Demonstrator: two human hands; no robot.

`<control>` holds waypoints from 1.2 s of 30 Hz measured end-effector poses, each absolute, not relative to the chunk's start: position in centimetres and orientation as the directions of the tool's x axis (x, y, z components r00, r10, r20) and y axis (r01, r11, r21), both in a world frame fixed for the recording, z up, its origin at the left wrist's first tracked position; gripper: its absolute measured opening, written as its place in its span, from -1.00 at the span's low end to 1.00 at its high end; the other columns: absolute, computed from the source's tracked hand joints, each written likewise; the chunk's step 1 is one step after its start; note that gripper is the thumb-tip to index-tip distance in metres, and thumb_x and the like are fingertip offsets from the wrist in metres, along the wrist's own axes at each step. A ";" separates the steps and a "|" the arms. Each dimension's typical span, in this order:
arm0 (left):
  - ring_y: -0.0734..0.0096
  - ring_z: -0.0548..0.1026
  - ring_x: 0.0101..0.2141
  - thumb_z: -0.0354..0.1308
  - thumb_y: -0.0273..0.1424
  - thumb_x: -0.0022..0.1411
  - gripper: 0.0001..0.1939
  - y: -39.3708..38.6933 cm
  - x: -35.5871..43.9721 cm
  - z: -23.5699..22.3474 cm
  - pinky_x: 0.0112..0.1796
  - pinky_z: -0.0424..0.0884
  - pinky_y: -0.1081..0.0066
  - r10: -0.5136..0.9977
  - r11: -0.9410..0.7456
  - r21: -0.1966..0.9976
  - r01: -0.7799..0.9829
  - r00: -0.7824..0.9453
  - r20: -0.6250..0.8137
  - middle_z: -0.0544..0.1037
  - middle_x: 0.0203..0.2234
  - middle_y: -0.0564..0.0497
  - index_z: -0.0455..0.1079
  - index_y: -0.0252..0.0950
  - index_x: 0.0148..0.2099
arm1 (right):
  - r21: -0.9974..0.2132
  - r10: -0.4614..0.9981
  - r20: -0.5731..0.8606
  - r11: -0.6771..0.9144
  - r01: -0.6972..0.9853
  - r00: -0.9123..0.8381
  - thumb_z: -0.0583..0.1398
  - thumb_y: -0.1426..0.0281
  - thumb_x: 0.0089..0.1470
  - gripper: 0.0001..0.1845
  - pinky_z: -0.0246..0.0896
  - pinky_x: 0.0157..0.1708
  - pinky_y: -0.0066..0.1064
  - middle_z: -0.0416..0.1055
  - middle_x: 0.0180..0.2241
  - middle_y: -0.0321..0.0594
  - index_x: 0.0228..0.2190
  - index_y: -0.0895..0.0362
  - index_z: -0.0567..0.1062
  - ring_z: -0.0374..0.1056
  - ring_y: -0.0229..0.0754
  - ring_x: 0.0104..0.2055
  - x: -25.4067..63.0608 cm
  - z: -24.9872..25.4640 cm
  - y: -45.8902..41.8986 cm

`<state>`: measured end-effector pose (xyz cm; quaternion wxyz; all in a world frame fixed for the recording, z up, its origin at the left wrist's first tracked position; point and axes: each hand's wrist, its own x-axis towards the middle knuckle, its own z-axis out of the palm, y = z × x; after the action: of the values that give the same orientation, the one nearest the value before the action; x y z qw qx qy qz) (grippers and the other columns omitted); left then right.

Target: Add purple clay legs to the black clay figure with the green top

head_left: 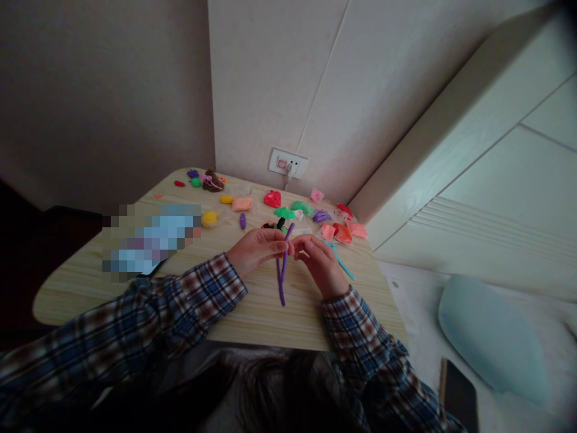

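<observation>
Pinched between the fingertips of my left hand (258, 249) is a thin purple strand (282, 288), which looks like a pipe cleaner. It has two lengths that cross below the fingers, and one end sticks up above them. My right hand (318, 261) is closed, its thumb and fingertips meeting at the same strand beside the left fingers; the exact grip is partly hidden. Just beyond the hands stands a small figure with a green top (284, 213) and dark parts. Teal strands (345, 264) lie on the table beside my right hand.
Soft clay pieces and packets lie across the back of the wooden table (252, 325), among them a red packet (272, 199) and a yellow lump (209, 218). A blurred-out phone (155, 240) is at left. A wall socket (288, 163) has a plug in it.
</observation>
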<state>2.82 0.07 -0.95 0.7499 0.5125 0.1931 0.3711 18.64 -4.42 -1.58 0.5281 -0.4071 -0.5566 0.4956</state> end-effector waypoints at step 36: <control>0.41 0.48 -0.40 0.28 -0.22 -0.06 -0.68 -0.3 3.0 -1.1 -0.18 0.34 0.36 0.592 0.260 0.920 -0.295 0.801 0.090 0.56 -0.49 -0.08 0.50 -0.43 -0.43 | -0.917 0.950 0.143 0.022 -0.397 -0.277 0.24 0.18 -0.09 -0.73 0.02 -0.63 -0.53 0.12 -0.68 -0.43 -0.41 0.13 0.48 -0.02 -0.43 -0.68 17.1 -0.1 -4.1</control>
<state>3.01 -0.34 -1.13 0.7816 0.5383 0.1379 0.2835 17.07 -4.08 -0.10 0.5284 -0.2870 -0.4816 0.6376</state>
